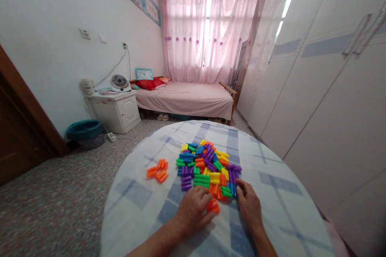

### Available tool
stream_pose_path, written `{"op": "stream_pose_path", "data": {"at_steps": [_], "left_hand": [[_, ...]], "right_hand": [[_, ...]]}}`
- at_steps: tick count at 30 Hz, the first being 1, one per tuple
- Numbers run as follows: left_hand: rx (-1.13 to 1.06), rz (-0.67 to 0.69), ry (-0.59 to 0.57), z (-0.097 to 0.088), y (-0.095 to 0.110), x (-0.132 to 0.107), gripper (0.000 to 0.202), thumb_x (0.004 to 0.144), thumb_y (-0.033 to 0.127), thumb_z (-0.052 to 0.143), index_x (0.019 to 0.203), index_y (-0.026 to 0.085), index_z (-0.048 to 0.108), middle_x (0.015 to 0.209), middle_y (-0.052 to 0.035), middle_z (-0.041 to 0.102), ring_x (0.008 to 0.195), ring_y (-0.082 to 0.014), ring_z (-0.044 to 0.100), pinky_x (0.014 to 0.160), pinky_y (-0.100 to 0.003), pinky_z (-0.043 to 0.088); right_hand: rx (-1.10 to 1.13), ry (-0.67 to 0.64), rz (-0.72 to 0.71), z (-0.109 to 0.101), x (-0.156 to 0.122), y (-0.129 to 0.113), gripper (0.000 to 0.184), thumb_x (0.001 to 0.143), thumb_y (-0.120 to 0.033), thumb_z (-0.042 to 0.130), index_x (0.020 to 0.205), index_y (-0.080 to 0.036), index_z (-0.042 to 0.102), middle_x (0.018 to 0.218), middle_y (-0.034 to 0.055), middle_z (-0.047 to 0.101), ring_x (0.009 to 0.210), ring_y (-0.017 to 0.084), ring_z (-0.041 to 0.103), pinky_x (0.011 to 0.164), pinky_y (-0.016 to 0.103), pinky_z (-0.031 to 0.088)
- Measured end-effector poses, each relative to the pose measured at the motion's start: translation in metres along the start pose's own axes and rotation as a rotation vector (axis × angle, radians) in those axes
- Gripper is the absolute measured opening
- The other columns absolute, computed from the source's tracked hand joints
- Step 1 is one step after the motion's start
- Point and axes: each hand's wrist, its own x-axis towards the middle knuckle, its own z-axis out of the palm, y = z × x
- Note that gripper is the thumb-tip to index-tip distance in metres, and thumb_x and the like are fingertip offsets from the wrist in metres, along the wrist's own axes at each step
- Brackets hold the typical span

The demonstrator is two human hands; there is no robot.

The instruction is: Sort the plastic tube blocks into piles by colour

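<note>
My left hand [194,211] is closed around an orange plastic piece [213,206] made of joined short tubes, at the near edge of a pile. My right hand [249,200] rests at the pile's right side, its fingers loosely curved and apart, touching or close to a blue piece [232,190]. The pile [208,160] is a heap of plastic tube pieces in purple, green, yellow, blue and orange. Left of it, a small separate group of orange pieces [157,171] lies on the cloth.
A round table [132,209] with a white and blue checked cloth carries the pieces. Beyond it stand a bed [189,96], a white cabinet [120,112] with a fan [120,82], and a teal bin [86,132]. A white wardrobe [331,108] lines the right side.
</note>
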Motion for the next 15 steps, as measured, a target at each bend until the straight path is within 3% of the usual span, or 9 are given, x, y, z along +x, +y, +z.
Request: {"op": "stream_pose_path", "data": {"at_steps": [3, 8, 12, 15], "left_hand": [[0.019, -0.053, -0.064, 0.019, 0.014, 0.000, 0.027, 0.072, 0.030, 0.066, 0.096, 0.022, 0.056, 0.099, -0.0036, 0.062, 0.093, -0.0216, 0.054, 0.081, -0.036, 0.045], [-0.066, -0.080, -0.002, 0.023, 0.005, -0.004, 0.030, 0.073, 0.027, 0.065, 0.102, 0.023, 0.055, 0.103, -0.0031, 0.061, 0.094, -0.0192, 0.054, 0.082, -0.032, 0.046], [0.001, -0.167, 0.289, 0.001, -0.027, -0.005, 0.042, 0.080, 0.027, 0.057, 0.121, 0.023, 0.049, 0.116, -0.0067, 0.058, 0.107, -0.0208, 0.052, 0.093, -0.036, 0.043], [0.162, -0.363, 0.527, -0.026, -0.069, -0.009, 0.036, 0.084, 0.028, 0.051, 0.119, 0.020, 0.051, 0.114, -0.0083, 0.059, 0.109, -0.0229, 0.051, 0.097, -0.040, 0.040]], "right_hand": [[0.025, -0.006, -0.001, 0.000, 0.000, 0.001, 0.041, 0.081, -0.041, 0.039, 0.106, -0.017, 0.060, 0.107, 0.0075, 0.064, 0.101, 0.022, 0.057, 0.090, 0.034, 0.042], [0.029, -0.020, 0.027, -0.002, -0.001, 0.002, 0.044, 0.080, -0.045, 0.039, 0.107, -0.018, 0.061, 0.109, 0.0071, 0.064, 0.102, 0.023, 0.058, 0.090, 0.035, 0.042], [0.007, -0.036, 0.058, -0.004, 0.000, 0.002, 0.047, 0.079, -0.049, 0.039, 0.109, -0.019, 0.060, 0.112, 0.0076, 0.063, 0.103, 0.025, 0.058, 0.090, 0.037, 0.042], [0.008, -0.036, 0.061, -0.004, 0.000, 0.002, 0.049, 0.078, -0.050, 0.039, 0.108, -0.019, 0.061, 0.112, 0.0075, 0.064, 0.103, 0.025, 0.058, 0.089, 0.037, 0.043]]}}
